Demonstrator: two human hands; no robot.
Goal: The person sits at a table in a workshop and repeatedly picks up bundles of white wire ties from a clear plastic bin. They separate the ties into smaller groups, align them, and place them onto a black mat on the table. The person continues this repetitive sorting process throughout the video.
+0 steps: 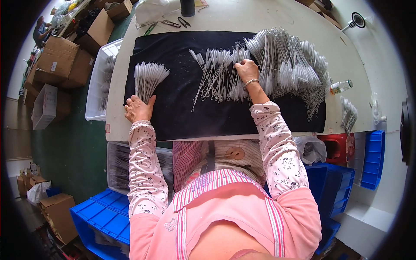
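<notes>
At the left of a black cloth (182,117), my left hand (138,109) is closed round the wire ends of a bundle of thin tube brushes (150,74), whose white bristle heads fan out away from me. My right hand (247,70) is closed in a pinch over the middle pile, and a thin wire sticks out to its right, apparently a brush handle. Beneath and left of it lies a loose row of brushes (216,71), some crossing each other. A much larger heap of brushes (299,65) covers the cloth's right side.
Scissors and snips (171,23) lie beyond the cloth near a dark cylinder (187,8). A glass jar (341,87) and a small brush bunch (348,113) sit at the table's right. A white bin (92,97), blue crates (102,216) and cardboard boxes (58,58) stand around. Another person is far left.
</notes>
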